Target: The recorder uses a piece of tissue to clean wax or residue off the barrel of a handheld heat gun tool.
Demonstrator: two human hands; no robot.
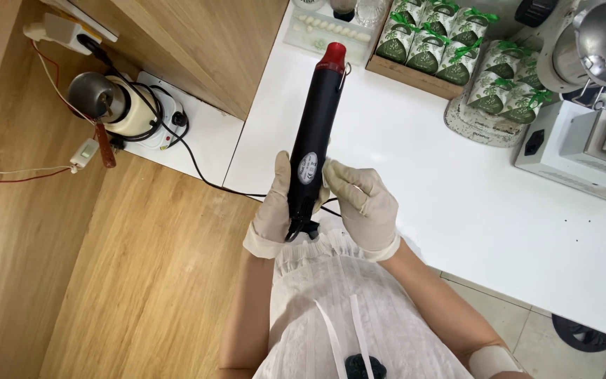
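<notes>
Both gloved hands, left hand (273, 207), right hand (363, 203), gripping black heat gun (317, 119)

— What colour is the heat gun (315, 133)?
— Black, with a red tip. Cream gloves on the hands (275, 207).
— And the bench (457, 189)?
— White; the gift boxes (429, 42) are green-and-white leaf-patterned with green ribbons.
</notes>
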